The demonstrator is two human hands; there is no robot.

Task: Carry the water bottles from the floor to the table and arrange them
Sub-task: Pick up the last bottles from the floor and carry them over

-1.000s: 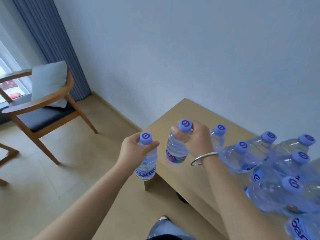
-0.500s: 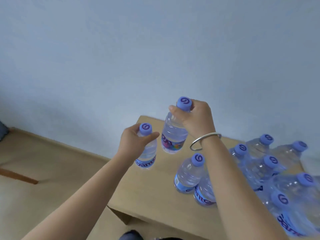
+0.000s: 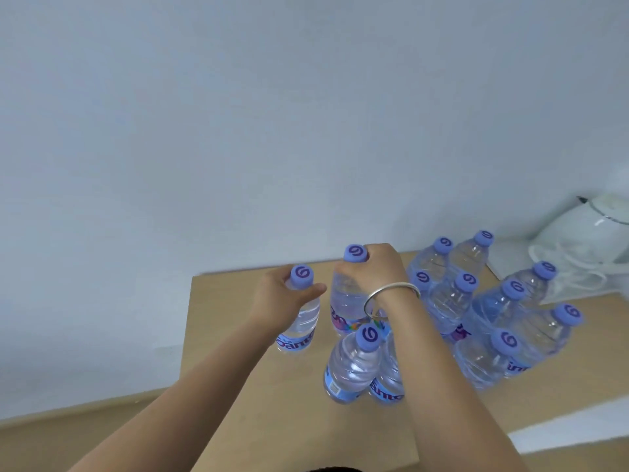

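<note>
My left hand (image 3: 282, 301) grips a clear water bottle (image 3: 301, 321) just under its purple cap, near the left part of the wooden table (image 3: 238, 403). Beside it, my right hand (image 3: 377, 270), with a silver bangle on the wrist, holds a second bottle (image 3: 343, 301) by the neck. Both bottles stand upright with their bases at the tabletop; whether they touch it I cannot tell. Two more bottles (image 3: 354, 366) stand in front of them, partly behind my right forearm. Several bottles (image 3: 493, 318) are grouped to the right.
A white kettle (image 3: 592, 233) with a cord sits at the table's far right corner, against the pale wall. The table's left edge drops to a wooden floor (image 3: 68, 434). Bare tabletop lies in front of and left of the bottles.
Both hands have lowered their bottles onto or just above the table's left part. The view has swung right, and the kettle has come into sight.
</note>
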